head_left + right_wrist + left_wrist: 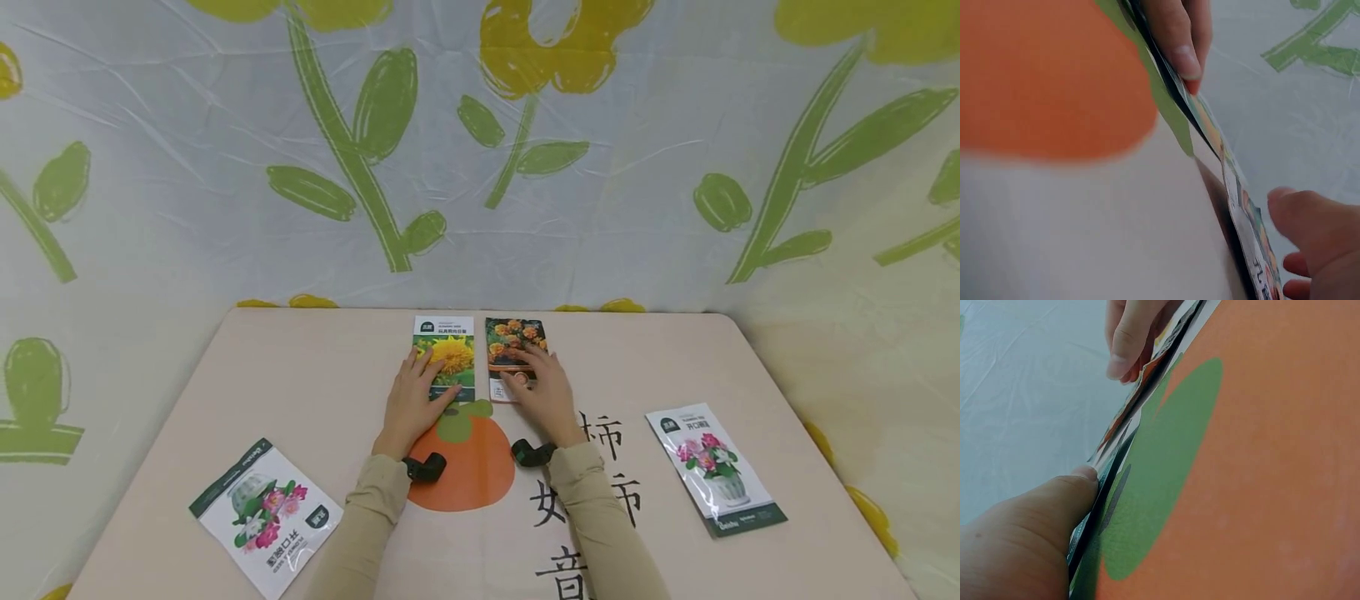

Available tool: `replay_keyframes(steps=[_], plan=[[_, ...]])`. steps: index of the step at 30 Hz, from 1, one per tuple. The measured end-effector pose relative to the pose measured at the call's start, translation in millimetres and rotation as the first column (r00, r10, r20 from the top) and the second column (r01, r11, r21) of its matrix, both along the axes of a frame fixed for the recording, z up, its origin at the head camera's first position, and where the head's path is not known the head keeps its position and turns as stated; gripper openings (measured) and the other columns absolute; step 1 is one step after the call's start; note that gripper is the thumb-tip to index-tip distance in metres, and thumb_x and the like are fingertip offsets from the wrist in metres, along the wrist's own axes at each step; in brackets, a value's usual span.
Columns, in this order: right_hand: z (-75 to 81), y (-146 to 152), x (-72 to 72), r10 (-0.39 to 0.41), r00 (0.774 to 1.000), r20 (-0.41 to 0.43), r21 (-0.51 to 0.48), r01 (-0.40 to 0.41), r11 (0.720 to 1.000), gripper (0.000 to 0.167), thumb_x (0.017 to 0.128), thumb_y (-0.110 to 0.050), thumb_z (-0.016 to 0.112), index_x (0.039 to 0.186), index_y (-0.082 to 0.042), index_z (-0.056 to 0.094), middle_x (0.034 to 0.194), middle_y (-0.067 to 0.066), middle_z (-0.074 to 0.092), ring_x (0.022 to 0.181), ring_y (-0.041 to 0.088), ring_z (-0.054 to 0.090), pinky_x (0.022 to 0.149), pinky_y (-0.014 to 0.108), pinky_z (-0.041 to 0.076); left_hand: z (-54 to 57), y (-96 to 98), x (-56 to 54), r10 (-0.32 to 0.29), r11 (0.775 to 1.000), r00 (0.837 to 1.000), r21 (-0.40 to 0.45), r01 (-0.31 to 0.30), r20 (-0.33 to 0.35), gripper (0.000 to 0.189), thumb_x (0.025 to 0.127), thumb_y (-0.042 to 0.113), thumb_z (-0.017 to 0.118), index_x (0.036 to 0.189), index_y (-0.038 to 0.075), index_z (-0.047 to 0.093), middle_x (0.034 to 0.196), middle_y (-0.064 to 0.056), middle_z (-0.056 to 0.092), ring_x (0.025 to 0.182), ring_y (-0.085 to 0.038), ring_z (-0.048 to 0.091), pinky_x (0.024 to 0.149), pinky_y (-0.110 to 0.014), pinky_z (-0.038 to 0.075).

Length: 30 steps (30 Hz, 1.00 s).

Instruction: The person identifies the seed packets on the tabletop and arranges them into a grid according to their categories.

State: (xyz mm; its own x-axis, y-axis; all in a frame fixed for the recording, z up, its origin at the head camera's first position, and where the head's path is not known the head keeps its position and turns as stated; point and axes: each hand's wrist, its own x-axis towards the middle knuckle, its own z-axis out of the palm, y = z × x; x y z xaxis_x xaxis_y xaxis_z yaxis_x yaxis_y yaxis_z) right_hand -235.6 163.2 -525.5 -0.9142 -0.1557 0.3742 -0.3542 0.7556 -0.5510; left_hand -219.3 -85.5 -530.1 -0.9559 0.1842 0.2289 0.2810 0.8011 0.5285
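Two seed packets lie side by side near the table's far edge. My left hand [412, 400] rests on the packet with the yellow flower [454, 354], fingers spread along its left side and thumb near its lower edge. In the left wrist view that thumb [1054, 503] touches the packet's edge. Over the packet with orange flowers [513, 331] is my right hand [548, 398], fingers spread. In the right wrist view its thumb [1304, 212] stands apart from the packet edge; whether the other fingers touch the packet is hidden.
A white packet with pink flowers [262, 521] lies tilted at the table's left front. Another such packet [716, 471] lies at the right. The pale table [300, 375] bears a printed orange persimmon [472, 467] and black characters. A flower-printed curtain [562, 242] hangs behind.
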Motion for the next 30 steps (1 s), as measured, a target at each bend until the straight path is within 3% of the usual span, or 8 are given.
replay_keyframes(steps=[7,13,24,30], plan=[[1.6,-5.0,9.1,-0.023,0.999,0.03,0.067,0.021,0.998,0.065,0.087,-0.038,0.075,0.137,0.0,0.057,0.146,0.027,0.045,0.136,0.047,0.039,0.116,0.056,0.025,0.5,0.0,0.2,-0.01,1.0,0.999,0.01,0.01,-0.033,0.058,0.094,0.046,0.066,0.136,0.006,0.059,0.154,-0.017,0.039,0.148,-0.04,0.02,0.118,-0.055,0.019],[2.8,-5.6,11.0,-0.01,0.999,0.034,0.076,0.008,0.997,0.067,0.087,-0.041,0.075,0.138,-0.001,0.057,0.148,0.028,0.042,0.137,0.05,0.036,0.116,0.057,0.023,1.2,0.2,0.9,-0.009,1.0,1.0,0.017,0.01,-0.013,0.06,0.094,0.046,0.065,0.137,0.005,0.058,0.155,-0.017,0.038,0.148,-0.039,0.019,0.118,-0.055,0.018],[5.0,-7.5,11.5,0.027,0.999,0.02,0.076,-0.028,0.997,0.072,0.084,-0.043,0.077,0.139,-0.003,0.056,0.147,0.03,0.041,0.136,0.049,0.037,0.116,0.058,0.021,-2.7,-0.5,-0.3,-0.013,1.0,0.999,0.006,0.013,-0.048,0.058,0.094,0.046,0.066,0.136,0.006,0.06,0.153,-0.018,0.04,0.147,-0.04,0.021,0.118,-0.056,0.02],[3.9,-8.3,10.4,0.032,0.999,0.014,0.089,-0.033,0.995,0.073,0.083,-0.043,0.078,0.139,-0.002,0.056,0.147,0.03,0.042,0.135,0.049,0.04,0.112,0.061,0.028,-2.9,-0.6,-0.9,-0.003,1.0,0.999,-0.005,0.003,-0.032,0.059,0.094,0.047,0.065,0.136,0.006,0.059,0.154,-0.017,0.039,0.148,-0.038,0.02,0.118,-0.055,0.019]])
